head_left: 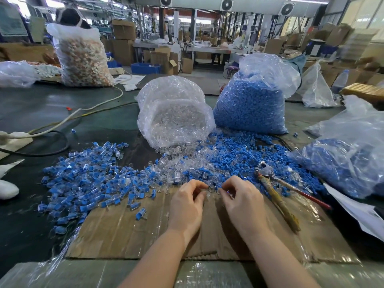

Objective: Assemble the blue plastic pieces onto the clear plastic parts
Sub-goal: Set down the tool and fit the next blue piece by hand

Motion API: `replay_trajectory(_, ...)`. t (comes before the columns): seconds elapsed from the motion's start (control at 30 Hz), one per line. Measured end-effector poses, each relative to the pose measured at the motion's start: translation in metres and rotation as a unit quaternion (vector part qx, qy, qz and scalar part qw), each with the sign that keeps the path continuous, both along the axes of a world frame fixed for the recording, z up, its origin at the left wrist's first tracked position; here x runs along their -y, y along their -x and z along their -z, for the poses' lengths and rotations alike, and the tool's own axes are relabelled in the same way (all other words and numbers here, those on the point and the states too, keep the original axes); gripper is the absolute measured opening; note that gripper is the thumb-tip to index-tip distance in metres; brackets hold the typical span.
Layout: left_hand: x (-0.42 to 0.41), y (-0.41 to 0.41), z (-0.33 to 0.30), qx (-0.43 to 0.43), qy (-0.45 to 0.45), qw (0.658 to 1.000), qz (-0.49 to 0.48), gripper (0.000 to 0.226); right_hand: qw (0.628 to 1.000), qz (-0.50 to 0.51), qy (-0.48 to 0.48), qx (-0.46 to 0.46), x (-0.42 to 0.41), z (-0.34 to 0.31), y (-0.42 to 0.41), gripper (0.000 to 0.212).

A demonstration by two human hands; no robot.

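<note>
Near the cardboard's (124,231) far edge, the left hand (188,201) and right hand (242,201) are pinching one small clear part (210,189) between curled fingertips. Blue pieces (239,154) are lying just beyond. No writing is reading clearly.

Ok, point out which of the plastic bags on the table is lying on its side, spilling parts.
The clear plastic bag of transparent parts, centre: it is tipped over, mouth toward the person. The bag of blue pieces beside it stands upright.
</note>
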State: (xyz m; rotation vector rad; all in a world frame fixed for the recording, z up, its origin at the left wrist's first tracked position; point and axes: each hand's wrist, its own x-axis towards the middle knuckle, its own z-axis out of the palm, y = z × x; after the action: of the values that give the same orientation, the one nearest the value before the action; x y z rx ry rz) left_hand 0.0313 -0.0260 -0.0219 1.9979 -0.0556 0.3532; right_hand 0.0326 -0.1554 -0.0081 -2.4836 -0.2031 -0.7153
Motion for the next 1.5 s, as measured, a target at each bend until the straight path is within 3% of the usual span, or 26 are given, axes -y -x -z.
replay_trajectory(0.13, 0.000, 0.000, 0.001, -0.007, 0.013, 1.000, -0.003, 0.019, 1.000, -0.002, -0.018, 0.016, -0.003, 0.010, 0.007, 0.005)
replay_trajectory(0.37, -0.002, 0.003, -0.002, -0.012, 0.027, 0.999, 0.012, 0.026, 0.998, -0.044, -0.024, 0.029, -0.002, 0.010, 0.011, 0.016)
replay_trajectory(0.63, -0.002, 0.004, -0.003, -0.013, 0.031, 0.999, 0.022, 0.030, 0.998, -0.060, -0.030, 0.020, -0.003, 0.010, 0.015, 0.007)
replay_trajectory(0.87, -0.003, 0.004, 0.000, -0.027, 0.008, 0.998, 0.064, 0.021, 0.997, -0.061, 0.007, 0.037, -0.004, 0.010, 0.015, 0.011)
replay_trajectory(1.13, -0.003, 0.004, -0.003, -0.030, 0.049, 0.996, 0.061, 0.023, 0.996, -0.073, -0.026, 0.038, -0.004, 0.011, 0.013, 0.014)
replay_trajectory(1.5, -0.003, 0.003, 0.000, -0.022, 0.035, 0.997, 0.063, 0.020, 0.995, -0.094, -0.011, 0.040, -0.002, 0.012, 0.011, 0.014)
